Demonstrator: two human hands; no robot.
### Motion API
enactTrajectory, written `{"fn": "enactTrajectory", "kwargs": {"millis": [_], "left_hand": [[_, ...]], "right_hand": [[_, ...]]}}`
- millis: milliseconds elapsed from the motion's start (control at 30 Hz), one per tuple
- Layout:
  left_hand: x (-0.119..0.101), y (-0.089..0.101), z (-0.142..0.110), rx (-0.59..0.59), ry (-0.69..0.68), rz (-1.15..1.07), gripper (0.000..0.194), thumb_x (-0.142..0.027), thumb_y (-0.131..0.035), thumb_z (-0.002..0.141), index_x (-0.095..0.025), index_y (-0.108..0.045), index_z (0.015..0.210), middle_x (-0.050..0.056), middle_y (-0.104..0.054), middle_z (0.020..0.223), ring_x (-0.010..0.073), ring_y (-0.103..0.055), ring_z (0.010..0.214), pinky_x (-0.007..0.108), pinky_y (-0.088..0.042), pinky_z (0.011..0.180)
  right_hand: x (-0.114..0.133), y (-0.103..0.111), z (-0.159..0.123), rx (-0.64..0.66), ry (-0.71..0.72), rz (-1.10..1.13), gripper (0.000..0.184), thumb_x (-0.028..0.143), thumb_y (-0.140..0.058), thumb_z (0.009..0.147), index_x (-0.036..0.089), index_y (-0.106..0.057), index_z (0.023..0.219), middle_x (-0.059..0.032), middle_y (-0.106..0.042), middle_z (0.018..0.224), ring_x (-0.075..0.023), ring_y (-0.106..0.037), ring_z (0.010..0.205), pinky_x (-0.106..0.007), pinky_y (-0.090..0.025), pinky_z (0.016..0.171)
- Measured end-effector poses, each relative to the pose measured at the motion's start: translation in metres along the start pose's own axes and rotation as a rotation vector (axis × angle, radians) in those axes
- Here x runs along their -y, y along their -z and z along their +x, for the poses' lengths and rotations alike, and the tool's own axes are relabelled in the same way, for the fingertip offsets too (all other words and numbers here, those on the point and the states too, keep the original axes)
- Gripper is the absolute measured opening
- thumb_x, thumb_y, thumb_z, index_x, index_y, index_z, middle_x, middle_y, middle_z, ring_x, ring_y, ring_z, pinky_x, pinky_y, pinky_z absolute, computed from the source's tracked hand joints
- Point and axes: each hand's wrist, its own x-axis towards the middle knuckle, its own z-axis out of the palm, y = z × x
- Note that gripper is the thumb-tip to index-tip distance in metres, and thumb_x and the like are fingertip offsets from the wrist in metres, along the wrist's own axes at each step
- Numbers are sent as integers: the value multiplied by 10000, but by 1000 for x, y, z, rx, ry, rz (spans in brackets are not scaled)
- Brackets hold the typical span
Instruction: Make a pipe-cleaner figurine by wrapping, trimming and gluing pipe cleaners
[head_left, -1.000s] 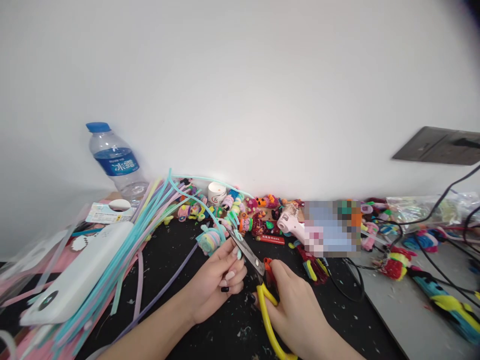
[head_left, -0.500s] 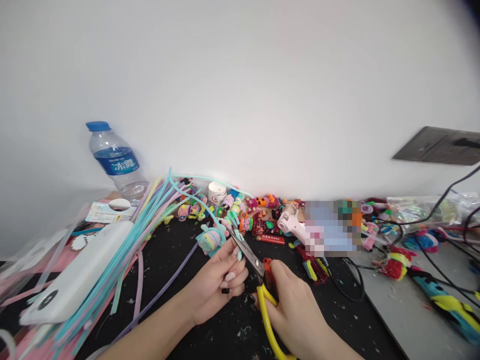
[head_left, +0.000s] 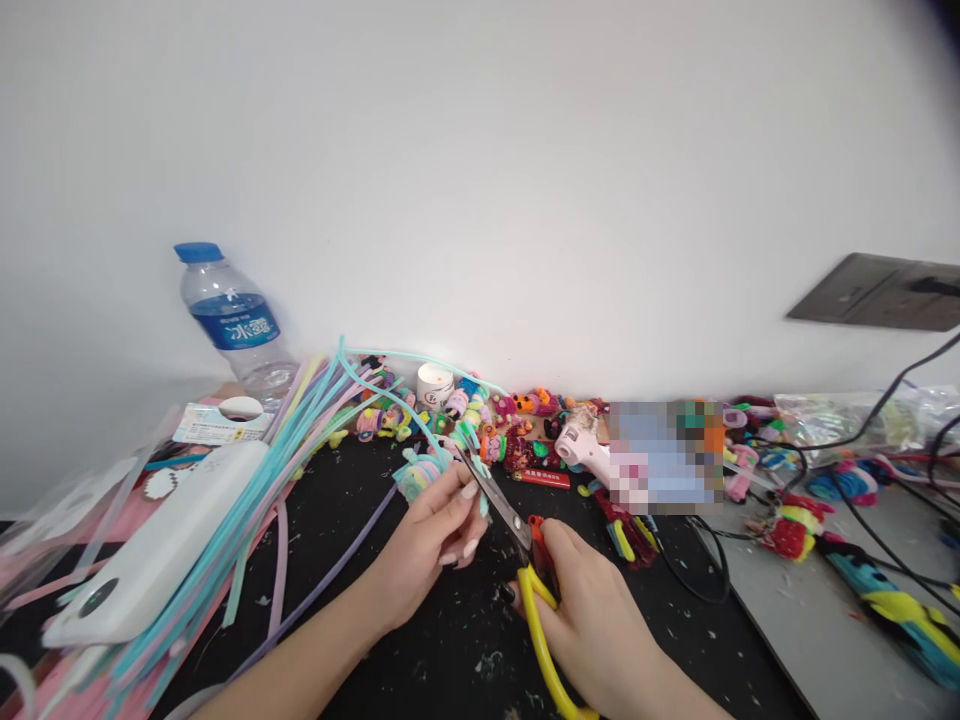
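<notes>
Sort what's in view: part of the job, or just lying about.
Seemingly in the job: scissors in the right hand; pale-blue fuzzy piece in the left hand; probably the fuzzy strips.

Seemingly just lying about: bottle; paper cup; red item.

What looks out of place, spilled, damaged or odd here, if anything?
A pixelated patch right of the pink glue gun stands out, hiding what lies there. Small pale scraps are also strewn over the black mat beneath the scissors. I see no clear damage.

Shiny metal scissor blades, smooth yellow plastic handle, fuzzy matt stems
</notes>
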Motion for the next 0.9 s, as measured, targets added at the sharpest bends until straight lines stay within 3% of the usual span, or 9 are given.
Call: {"fn": "enactTrajectory", "kwargs": {"millis": [267, 633, 900], "left_hand": [[-3, 1, 0, -81, -90, 256, 235, -414, -503, 862, -181, -480, 847, -65, -363, 538, 60, -292, 456, 193, -166, 428], [-4, -9, -5, -217, -203, 319, 218, -364, -550, 841, -171, -508, 749, -45, -412, 575, 70, -352, 499, 188, -234, 458], [3, -6, -5, -151, -154, 230, 211, -359, -480, 885, -177, -469, 777, -69, -376, 535, 55, -248, 448, 196, -177, 430]], "right_hand": [[1, 4, 2, 38, -1, -47, 104, 259, -515, 773, 209, -425, 783, -12, -549, 743, -179, -540, 596, -252, -316, 506], [1, 1, 0, -16, 28, -79, 142, 249, -516, 742, 206, -417, 833, -26, -554, 790, -186, -566, 615, -257, -343, 507], [-1, -8, -3, -94, 58, -123, 254, 271, -527, 716, 196, -383, 911, -50, -542, 844, -186, -555, 623, -261, -369, 501]]}}
